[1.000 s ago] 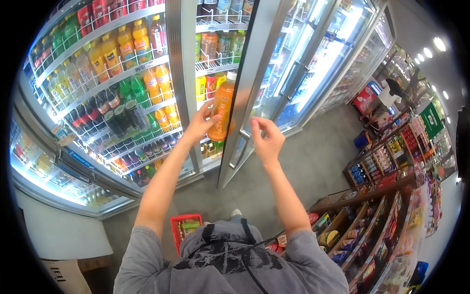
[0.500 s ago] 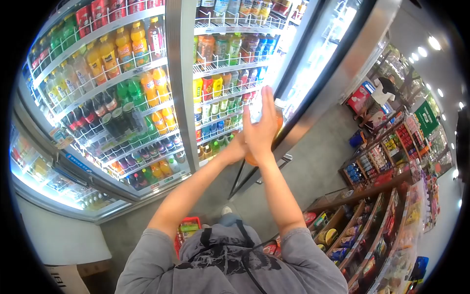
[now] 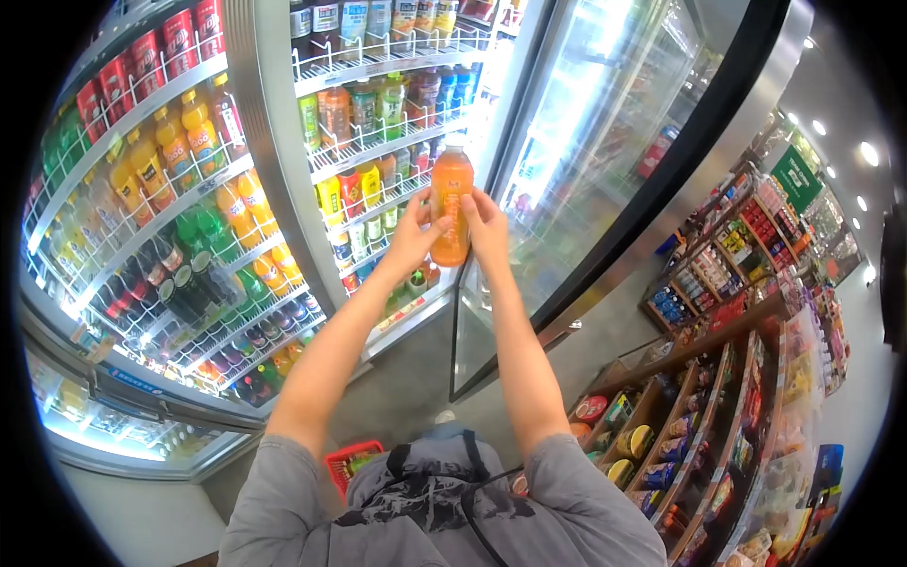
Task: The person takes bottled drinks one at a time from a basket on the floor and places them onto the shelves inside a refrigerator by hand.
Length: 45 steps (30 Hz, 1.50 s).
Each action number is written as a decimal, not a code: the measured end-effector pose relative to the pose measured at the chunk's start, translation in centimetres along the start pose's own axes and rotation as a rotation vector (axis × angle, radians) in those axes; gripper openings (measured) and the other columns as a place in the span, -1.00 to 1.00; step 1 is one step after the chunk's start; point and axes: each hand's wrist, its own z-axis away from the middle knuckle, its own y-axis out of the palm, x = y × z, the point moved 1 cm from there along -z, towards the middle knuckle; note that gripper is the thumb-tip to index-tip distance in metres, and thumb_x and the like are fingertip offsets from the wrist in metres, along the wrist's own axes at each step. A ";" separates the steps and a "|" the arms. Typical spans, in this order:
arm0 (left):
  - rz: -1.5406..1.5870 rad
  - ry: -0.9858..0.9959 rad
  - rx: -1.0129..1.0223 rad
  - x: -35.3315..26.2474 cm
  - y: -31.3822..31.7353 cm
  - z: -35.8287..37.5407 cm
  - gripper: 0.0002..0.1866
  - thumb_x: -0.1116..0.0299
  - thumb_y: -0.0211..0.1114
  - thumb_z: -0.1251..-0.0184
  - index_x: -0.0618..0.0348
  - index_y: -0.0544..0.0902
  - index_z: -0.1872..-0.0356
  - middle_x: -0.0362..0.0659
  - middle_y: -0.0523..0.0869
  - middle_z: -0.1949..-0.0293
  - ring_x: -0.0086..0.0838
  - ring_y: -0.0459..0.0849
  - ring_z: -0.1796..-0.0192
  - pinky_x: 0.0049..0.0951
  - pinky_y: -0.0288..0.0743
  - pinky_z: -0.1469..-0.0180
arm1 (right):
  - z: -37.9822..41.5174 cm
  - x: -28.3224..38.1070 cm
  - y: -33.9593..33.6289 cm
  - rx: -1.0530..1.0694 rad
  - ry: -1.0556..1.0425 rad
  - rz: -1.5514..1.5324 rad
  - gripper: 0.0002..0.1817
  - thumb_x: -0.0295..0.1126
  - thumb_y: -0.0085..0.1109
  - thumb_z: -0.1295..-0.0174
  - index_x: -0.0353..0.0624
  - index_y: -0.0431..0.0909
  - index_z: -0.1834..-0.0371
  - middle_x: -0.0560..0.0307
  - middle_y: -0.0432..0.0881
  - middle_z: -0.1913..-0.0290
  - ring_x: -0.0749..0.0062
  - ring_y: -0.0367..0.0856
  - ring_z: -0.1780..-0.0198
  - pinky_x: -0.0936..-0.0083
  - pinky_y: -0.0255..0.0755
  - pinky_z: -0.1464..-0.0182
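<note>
Room: shop aisle, grey floor, smooth and partly reflective. Ceiling lights at upper right.

Cooler: fills the left and upper middle, brightly lit inside. White wire shelves in curving tiers, close-packed with drinks; red cans at top left, yellow, orange, green and dark bottles below. Door of the middle section stands open, swung out to the right; glass, dark edging, metal frame.

Rack: lower right, brown, sloping tiers of packets and tubs. Print on these too small to read. Far shelves behind it, crowded with small goods. Green sign above them, white lettering not legible.

Basket: red, on the floor beside the wearer, partly hidden by the grey shirt; something green inside.

Hands: both closed around one bottle. Left hand grips its left side, thumb across the front, low down. Right hand grips the right side, thumb at the front edge; remaining fingers partly hidden.

Bottle: held in the air before the open section, close to upright. Orange body, pale markings on the front, not readable. Cap whitish, on top.
</note>
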 end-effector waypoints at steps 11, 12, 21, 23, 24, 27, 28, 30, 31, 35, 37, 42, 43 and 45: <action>-0.096 0.068 -0.246 0.4 -9.5 -5.3 -0.32 0.43 0.34 -0.35 0.20 0.20 -0.41 0.05 0.59 -0.17 -0.30 0.53 -0.25 -0.28 0.41 -0.28 | -9.7 -3.3 8.2 0.392 0.153 -0.200 -0.48 -0.27 0.27 -0.38 -0.36 0.48 -0.29 0.01 0.65 -0.15 0.44 0.61 -0.16 0.52 0.45 -0.19; -0.099 0.082 -0.268 -0.1 -9.7 -5.6 -0.32 0.43 0.34 -0.35 0.20 0.20 -0.41 0.05 0.59 -0.17 -0.30 0.53 -0.25 -0.28 0.41 -0.28 | -10.1 -3.7 8.4 0.414 0.175 -0.227 -0.47 -0.26 0.27 -0.37 -0.36 0.47 -0.31 0.03 0.65 -0.17 0.44 0.60 -0.16 0.52 0.44 -0.20; -0.096 0.009 -0.145 4.2 -4.0 -9.8 -0.27 0.42 0.39 -0.32 0.20 0.17 -0.43 0.07 0.59 -0.18 -0.27 0.52 -0.27 -0.24 0.41 -0.29 | -11.2 -5.0 1.0 0.299 0.197 -0.191 -0.50 -0.27 0.25 -0.38 -0.34 0.48 -0.29 0.06 0.66 -0.14 0.45 0.59 -0.16 0.51 0.40 -0.22; -0.056 -0.041 -0.066 5.0 -1.5 -10.7 -0.25 0.38 0.39 -0.33 0.20 0.15 -0.44 0.03 0.58 -0.21 -0.30 0.52 -0.27 -0.30 0.41 -0.30 | -11.4 -5.2 -2.4 0.268 0.216 -0.161 -0.48 -0.27 0.26 -0.37 -0.37 0.47 -0.30 0.05 0.66 -0.13 0.44 0.58 -0.18 0.50 0.39 -0.24; -0.046 -0.050 -0.040 5.9 -0.5 -11.3 -0.25 0.38 0.39 -0.33 0.20 0.15 -0.44 0.03 0.58 -0.21 -0.30 0.52 -0.27 -0.30 0.41 -0.30 | -11.5 -5.1 -4.0 0.250 0.201 -0.139 -0.47 -0.26 0.27 -0.37 -0.38 0.47 -0.30 0.04 0.67 -0.12 0.44 0.58 -0.18 0.50 0.40 -0.24; -0.044 -0.047 0.042 7.6 2.4 -13.2 -0.24 0.38 0.40 -0.32 0.20 0.16 -0.44 0.04 0.56 -0.24 -0.33 0.52 -0.28 -0.28 0.38 -0.33 | -11.9 -4.7 -8.5 0.253 0.243 -0.097 -0.41 -0.27 0.29 -0.36 -0.39 0.40 -0.35 0.00 0.62 -0.20 0.41 0.56 -0.23 0.46 0.40 -0.28; -0.032 -0.047 0.052 8.1 3.2 -13.7 -0.24 0.38 0.40 -0.32 0.20 0.16 -0.44 0.04 0.56 -0.24 -0.33 0.52 -0.28 -0.28 0.38 -0.33 | -11.9 -4.7 -9.7 0.272 0.254 -0.089 -0.38 -0.27 0.29 -0.35 -0.39 0.37 -0.37 -0.02 0.59 -0.23 0.40 0.54 -0.26 0.45 0.39 -0.29; -0.035 -0.056 0.051 9.1 4.4 -14.7 -0.24 0.39 0.40 -0.32 0.19 0.16 -0.45 0.04 0.56 -0.24 -0.31 0.51 -0.30 -0.26 0.37 -0.35 | -12.4 -5.3 -11.0 0.274 0.221 -0.046 -0.38 -0.28 0.28 -0.36 -0.33 0.35 -0.41 0.04 0.60 -0.22 0.37 0.56 -0.23 0.39 0.44 -0.26; -0.048 -0.069 0.044 9.6 4.5 -15.1 -0.24 0.39 0.39 -0.32 0.18 0.16 -0.45 0.04 0.57 -0.23 -0.32 0.52 -0.30 -0.27 0.39 -0.33 | -12.7 -5.5 -11.3 0.274 0.216 -0.043 -0.38 -0.30 0.28 -0.36 -0.34 0.35 -0.41 0.04 0.59 -0.23 0.37 0.56 -0.23 0.40 0.44 -0.26; -0.038 -0.045 -0.016 9.8 3.3 -16.2 -0.32 0.36 0.40 -0.31 0.18 0.26 -0.38 0.04 0.61 -0.16 -0.29 0.56 -0.25 -0.28 0.43 -0.28 | -15.0 -8.4 -10.5 0.313 0.229 -0.041 -0.35 -0.32 0.32 -0.32 -0.37 0.32 -0.42 -0.05 0.55 -0.28 0.32 0.54 -0.27 0.41 0.42 -0.28; -0.057 -0.051 -0.007 9.1 1.5 -16.4 -0.29 0.37 0.40 -0.31 0.19 0.24 -0.40 0.02 0.61 -0.16 -0.28 0.58 -0.23 -0.28 0.44 -0.26 | -16.4 -8.9 -8.8 0.385 0.171 0.001 -0.32 -0.30 0.33 -0.31 -0.36 0.32 -0.42 -0.06 0.57 -0.26 0.31 0.56 -0.25 0.38 0.41 -0.29; -0.393 0.035 -0.217 7.4 -4.7 -16.0 -0.26 0.35 0.43 -0.27 0.16 0.25 -0.42 0.03 0.63 -0.16 -0.23 0.61 -0.23 -0.27 0.47 -0.23 | -19.8 -10.4 -2.1 0.581 0.053 0.085 -0.43 -0.37 0.29 -0.32 -0.34 0.40 -0.37 -0.05 0.65 -0.17 0.34 0.61 -0.21 0.42 0.45 -0.24; -0.407 0.019 -0.259 7.4 -6.4 -15.9 -0.26 0.33 0.44 -0.26 0.14 0.27 -0.42 0.03 0.64 -0.16 -0.22 0.63 -0.22 -0.28 0.48 -0.23 | -20.2 -10.6 -0.5 0.599 0.056 0.075 -0.43 -0.37 0.29 -0.32 -0.34 0.40 -0.37 -0.05 0.65 -0.17 0.34 0.61 -0.21 0.42 0.45 -0.24; -0.433 0.036 -0.340 7.0 -9.8 -16.2 -0.29 0.26 0.46 -0.23 0.10 0.34 -0.38 0.05 0.67 -0.15 -0.21 0.68 -0.16 -0.29 0.52 -0.19 | -21.4 -10.3 3.1 0.683 0.002 0.024 -0.45 -0.45 0.26 -0.33 -0.35 0.39 -0.36 -0.06 0.65 -0.16 0.35 0.63 -0.18 0.45 0.47 -0.23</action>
